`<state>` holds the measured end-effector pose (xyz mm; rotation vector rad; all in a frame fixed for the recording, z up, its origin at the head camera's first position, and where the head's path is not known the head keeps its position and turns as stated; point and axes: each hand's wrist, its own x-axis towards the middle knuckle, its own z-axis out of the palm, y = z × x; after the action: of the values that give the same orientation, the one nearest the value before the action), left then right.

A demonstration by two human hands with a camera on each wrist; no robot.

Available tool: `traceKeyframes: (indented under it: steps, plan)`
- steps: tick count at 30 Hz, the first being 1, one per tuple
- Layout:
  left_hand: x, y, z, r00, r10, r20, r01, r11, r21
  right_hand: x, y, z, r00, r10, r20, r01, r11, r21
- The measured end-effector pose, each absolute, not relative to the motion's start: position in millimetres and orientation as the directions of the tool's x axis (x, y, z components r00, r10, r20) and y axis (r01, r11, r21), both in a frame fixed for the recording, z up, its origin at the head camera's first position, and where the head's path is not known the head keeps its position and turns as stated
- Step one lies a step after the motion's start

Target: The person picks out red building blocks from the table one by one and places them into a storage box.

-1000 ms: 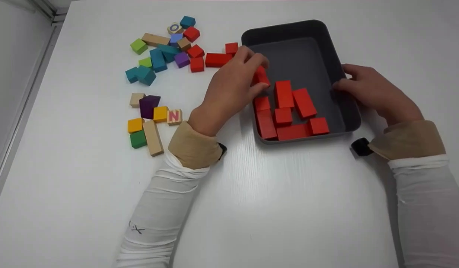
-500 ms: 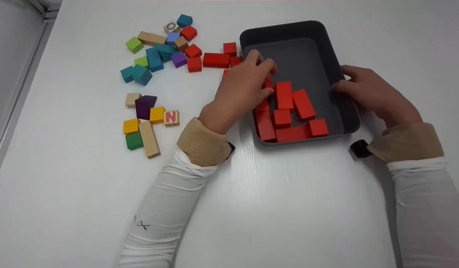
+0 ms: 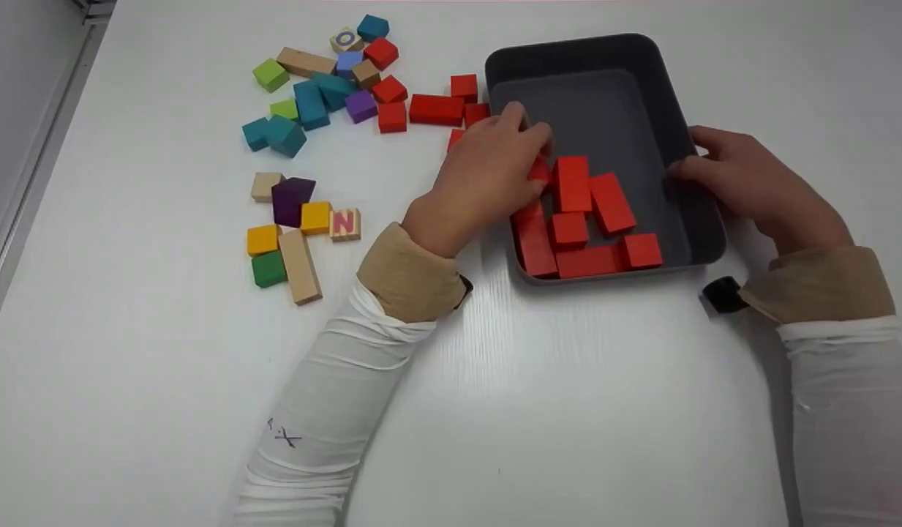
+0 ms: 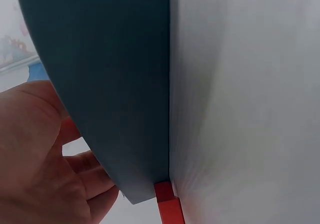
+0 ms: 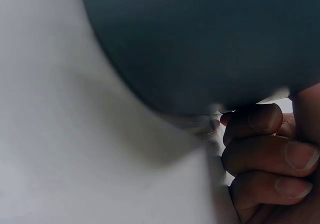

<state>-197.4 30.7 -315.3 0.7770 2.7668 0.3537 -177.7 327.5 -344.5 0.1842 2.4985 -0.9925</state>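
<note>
The left grip (image 3: 489, 167) pinches a red block (image 3: 540, 171) inside the dark tray (image 3: 669, 110). The right grip (image 3: 767, 181) holds the tray's right wall.

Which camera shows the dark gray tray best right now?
The head view: from above it shows the dark gray tray nearly whole, red blocks inside, the left hand and right hand covering only parts. Both wrist views show just its outside, close up.

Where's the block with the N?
In the head view, the N block is left of the dark tray, just to the right of a yellow block.
</note>
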Motion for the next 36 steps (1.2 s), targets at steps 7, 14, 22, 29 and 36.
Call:
traceKeyframes:
  steps: [7, 14, 22, 29, 36]
  plan:
    - [-203.1, 34.6, -308.2, -0.796, 0.579, -0.177, 0.529, 0.807, 0.264, -174.5, 331.6, -338.2, -0.897, -0.017, -0.442, 0.294, 0.723, -0.625]
    - [-212.4, 47.0, -290.8, -0.787, 0.544, -0.291, 0.473, 0.835, 0.282, -174.7, 332.8, -338.2, -0.901, -0.022, -0.433, 0.284, 0.726, -0.627]
    - [-222.3, 47.2, -293.7, -0.838, 0.472, -0.274, 0.375, 0.862, 0.34, -175.0, 328.9, -345.1, -0.9, -0.039, -0.433, 0.281, 0.708, -0.648]
    - [-230.0, 43.9, -310.8, -0.845, 0.498, -0.192, 0.415, 0.84, 0.35, -172.9, 332.1, -345.4, -0.9, -0.026, -0.436, 0.289, 0.713, -0.639]
    - [-232.0, 33.9, -309.9, -0.836, 0.508, -0.207, 0.399, 0.822, 0.405, -175.4, 326.8, -344.1, -0.895, -0.03, -0.445, 0.296, 0.706, -0.643]
